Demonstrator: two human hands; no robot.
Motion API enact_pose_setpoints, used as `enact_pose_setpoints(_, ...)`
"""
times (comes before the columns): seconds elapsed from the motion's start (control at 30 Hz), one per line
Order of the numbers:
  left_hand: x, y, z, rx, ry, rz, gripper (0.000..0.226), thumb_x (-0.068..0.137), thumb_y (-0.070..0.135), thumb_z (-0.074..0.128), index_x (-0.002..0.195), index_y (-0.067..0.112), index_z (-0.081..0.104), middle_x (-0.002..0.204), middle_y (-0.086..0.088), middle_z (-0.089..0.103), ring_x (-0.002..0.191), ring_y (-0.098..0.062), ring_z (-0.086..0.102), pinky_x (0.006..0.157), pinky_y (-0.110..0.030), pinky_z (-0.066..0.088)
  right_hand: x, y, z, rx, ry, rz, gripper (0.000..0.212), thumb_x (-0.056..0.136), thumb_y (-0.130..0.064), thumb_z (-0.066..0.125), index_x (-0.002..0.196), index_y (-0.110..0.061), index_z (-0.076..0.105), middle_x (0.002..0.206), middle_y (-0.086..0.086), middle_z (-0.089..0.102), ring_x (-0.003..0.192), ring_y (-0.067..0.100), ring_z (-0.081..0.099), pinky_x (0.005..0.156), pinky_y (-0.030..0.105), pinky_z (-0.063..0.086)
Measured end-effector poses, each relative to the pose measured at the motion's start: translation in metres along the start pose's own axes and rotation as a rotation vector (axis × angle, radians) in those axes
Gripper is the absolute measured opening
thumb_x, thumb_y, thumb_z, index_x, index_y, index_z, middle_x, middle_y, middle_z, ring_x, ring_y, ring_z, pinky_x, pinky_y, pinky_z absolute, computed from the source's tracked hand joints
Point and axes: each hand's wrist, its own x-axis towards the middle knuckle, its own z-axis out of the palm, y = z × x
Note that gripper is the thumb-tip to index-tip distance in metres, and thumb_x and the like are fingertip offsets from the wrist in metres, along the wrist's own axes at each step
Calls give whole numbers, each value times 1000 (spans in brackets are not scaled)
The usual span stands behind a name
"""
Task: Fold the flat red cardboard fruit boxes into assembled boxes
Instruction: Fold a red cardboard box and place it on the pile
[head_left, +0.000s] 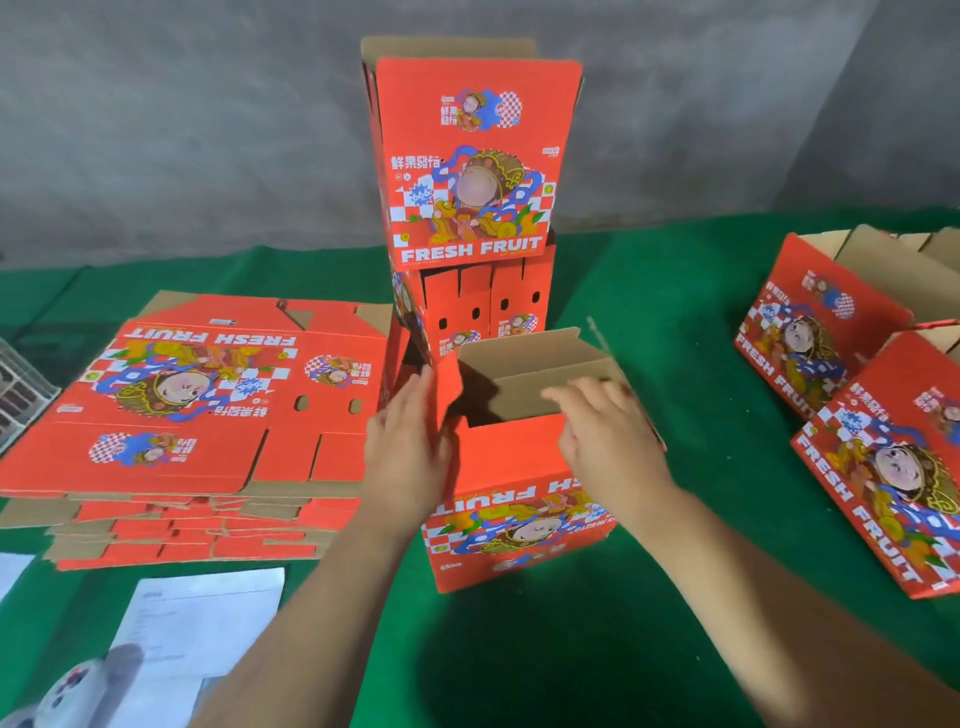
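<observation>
Over on the left of the green counter (649, 322) a thick stack of flat boxes (197, 415) still waits, so by my reckoning a good deal of folding is left. Next along, in the middle, the left hand (408, 447) lies with straight fingers pressed against the side flap of the half-folded box (524, 467), and the right hand (608, 436) curls its fingers over the near top edge, gripping it. That box stands open upward and shows only bare brown cardboard inside. Behind it rises a tower of boxes (472, 171), whether fully folded I cannot tell. On the right lie two assembled boxes (852, 395), tipped on their sides; what shows of their insides holds nothing.
</observation>
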Motion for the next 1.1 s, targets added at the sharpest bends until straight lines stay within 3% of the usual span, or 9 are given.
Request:
enact_pose_setpoints(0.13, -6, 2, 3, 5, 43, 38, 56, 97, 27, 52, 152, 15, 46, 154, -8, 47, 147, -28, 38, 115, -41, 26, 19, 4, 6, 103, -246, 118, 84, 92, -28, 61, 163, -38, 17, 173, -18, 2, 107, 30, 69, 88, 41, 54)
enact_pose_setpoints(0.23, -8, -1, 3, 65, 35, 133, 51, 97, 28, 47, 147, 21, 49, 154, -4, 43, 139, -30, 39, 116, -43, 31, 27, 6, 13, 21, -422, 137, 98, 91, -53, 56, 155, -53, -18, 162, -26, -35, 93, 31, 71, 82, 42, 51)
enact_pose_setpoints(0.3, -10, -3, 2, 130, -79, 173, 47, 102, 50, 46, 145, 32, 55, 163, 2, 29, 144, -25, 26, 121, -42, 24, 30, 5, 16, 44, -478, 146, 91, 95, -56, 50, 155, -54, -18, 156, -26, -46, 119, 35, 65, 96, 45, 46)
enact_pose_setpoints(0.4, -5, -5, -2, 157, -241, 82, 66, 95, 77, 32, 146, 43, 55, 170, 9, 4, 151, -23, 9, 127, -46, 15, 23, 1, 16, 43, -233, 66, 77, 96, -46, 56, 162, -41, 16, 171, -11, -19, 148, 37, 36, 119, 51, 31)
enact_pose_setpoints(0.47, 0, -3, -1, 211, -264, 39, 68, 99, 72, 36, 160, 42, 33, 171, 6, -17, 152, -27, 3, 127, -50, 17, 16, 0, 14, -5, 122, 41, 71, 86, -34, 65, 153, -30, 42, 168, 6, 17, 143, 39, 36, 114, 54, 33)
enact_pose_setpoints(0.57, 11, 2, 1, 257, -338, -61, 70, 103, 65, 32, 165, 42, 7, 169, 5, -29, 151, -28, -2, 123, -52, 21, 4, 5, 15, 79, 419, 265, 74, 78, -28, 66, 150, -26, 47, 158, 15, 33, 140, 39, 36, 111, 53, 28)
enact_pose_setpoints(0.8, 37, 4, 2, 457, -402, -143, 64, 100, 73, 16, 157, 54, -6, 163, 4, 2, 143, -36, 13, 119, -51, 25, -16, 31, 30, 307, 248, 247, 63, 96, -11, 65, 155, -7, 42, 157, 9, 47, 145, 30, 42, 121, 48, 33)
enact_pose_setpoints(0.93, 39, 4, 4, 368, -269, -129, 53, 98, 75, 31, 143, 52, 15, 150, 0, 24, 133, -36, 25, 114, -49, 26, -18, 33, 31, 340, 252, 254, 61, 96, -11, 64, 154, -11, 43, 157, 5, 48, 144, 26, 41, 120, 46, 34)
enact_pose_setpoints(1.1, 52, 4, 8, 275, -324, -327, 58, 95, 79, 30, 141, 45, 28, 149, 3, 23, 139, -34, 18, 112, -55, 29, -25, 34, 28, 348, 256, 262, 51, 97, -15, 60, 147, -11, 51, 152, 2, 52, 142, 20, 42, 119, 37, 34)
